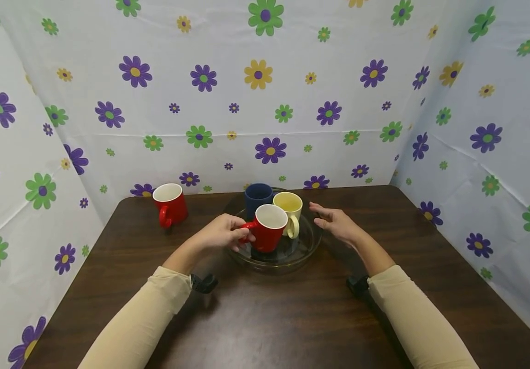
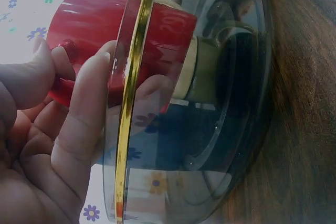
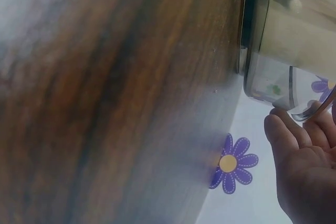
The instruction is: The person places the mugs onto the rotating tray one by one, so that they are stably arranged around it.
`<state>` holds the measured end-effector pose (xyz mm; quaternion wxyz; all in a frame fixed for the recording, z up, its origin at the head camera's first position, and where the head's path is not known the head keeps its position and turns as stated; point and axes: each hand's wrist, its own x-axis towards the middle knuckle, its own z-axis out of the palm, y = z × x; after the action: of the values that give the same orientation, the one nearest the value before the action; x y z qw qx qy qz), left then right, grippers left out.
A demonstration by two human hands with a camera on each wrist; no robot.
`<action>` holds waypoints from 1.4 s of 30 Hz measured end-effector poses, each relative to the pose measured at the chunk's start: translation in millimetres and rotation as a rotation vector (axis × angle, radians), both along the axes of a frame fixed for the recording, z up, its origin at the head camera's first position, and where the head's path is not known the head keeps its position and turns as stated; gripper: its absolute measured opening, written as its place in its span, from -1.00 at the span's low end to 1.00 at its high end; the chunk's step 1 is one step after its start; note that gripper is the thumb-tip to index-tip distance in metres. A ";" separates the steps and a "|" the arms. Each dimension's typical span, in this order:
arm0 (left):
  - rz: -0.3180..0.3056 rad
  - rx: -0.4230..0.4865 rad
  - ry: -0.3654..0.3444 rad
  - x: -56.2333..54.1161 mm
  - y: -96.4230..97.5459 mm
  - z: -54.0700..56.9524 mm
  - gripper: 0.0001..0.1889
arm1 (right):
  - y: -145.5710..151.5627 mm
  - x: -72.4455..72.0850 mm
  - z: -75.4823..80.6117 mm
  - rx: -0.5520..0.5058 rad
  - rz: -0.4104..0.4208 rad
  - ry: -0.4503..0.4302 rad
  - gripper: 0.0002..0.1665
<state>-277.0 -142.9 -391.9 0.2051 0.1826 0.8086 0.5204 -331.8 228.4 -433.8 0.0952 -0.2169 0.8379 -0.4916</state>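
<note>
In the head view my left hand (image 1: pixel 219 236) pinches the handle of a red mug (image 1: pixel 268 238) with a white inside. The left wrist view shows this mug tilted, its lower part below the gold-looking rim of a clear glass bowl (image 2: pixel 128 93). Whether its base touches the bowl's floor, I cannot tell. Inside the bowl, behind it, stand a dark blue mug (image 1: pixel 251 202) and a pale yellow mug (image 1: pixel 296 211), whose handle faces front right. At the bowl's right side my right hand (image 1: pixel 339 225) has its fingers extended, close to the glass and holding nothing.
Another red mug (image 1: pixel 177 207) stands upright at the table's back left, handle toward the front. The dark wooden table (image 1: pixel 256 318) meets a flower-patterned white sheet (image 1: pixel 228 113) at the back, with more sheet along both sides.
</note>
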 end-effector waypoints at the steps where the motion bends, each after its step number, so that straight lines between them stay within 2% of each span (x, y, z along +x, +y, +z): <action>1: 0.004 -0.006 0.001 -0.4 0.3 -0.2 -0.81 | -0.7 -0.4 -0.1 0.002 0.002 0.008 -0.43; 5: 0.012 -0.031 -0.010 -1.0 0.7 0.1 -0.81 | -1.7 -1.4 1.6 0.000 0.002 0.008 -0.43; 10: 0.000 -0.064 -0.021 -1.2 -1.6 -2.5 -0.81 | -2.2 -1.6 2.2 0.003 -0.015 -0.032 -0.42; 15: -0.017 -0.094 -0.001 -3.4 -3.8 -3.3 -0.82 | -2.6 -1.6 1.6 -0.009 -0.018 -0.045 -0.42; 18: -0.032 -0.151 0.067 -5.8 -4.2 -4.2 -0.83 | -2.0 -2.1 0.5 -0.023 -0.012 -0.061 -0.42; 22: -0.023 -0.263 0.223 -7.5 -2.6 -6.1 -0.86 | -0.1 -3.1 -0.6 -0.050 -0.004 -0.082 -0.42; 25: 0.019 -0.326 0.317 -7.8 -0.3 -7.1 -0.88 | 0.9 -4.5 0.1 -0.071 0.001 -0.088 -0.40; 28: 0.045 -0.360 0.377 -8.7 2.0 -7.8 -0.86 | 1.6 -5.7 1.1 -0.077 0.010 -0.089 -0.38; 30: 0.057 -0.371 0.395 -9.2 3.3 -8.0 -0.83 | 1.9 -6.3 1.5 -0.075 0.010 -0.089 -0.37; 37: 0.032 -0.457 0.493 -8.2 5.3 -9.2 -0.78 | 1.5 -8.0 2.4 -0.064 0.016 -0.060 -0.40; 42: 0.025 -0.467 0.477 -5.3 7.5 -7.5 -0.78 | -0.2 -5.0 2.7 -0.064 0.018 -0.052 -0.41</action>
<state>-282.3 -135.4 -399.4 0.0400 0.2376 0.9333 0.2662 -336.9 228.2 -431.1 0.1145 -0.2147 0.8170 -0.5228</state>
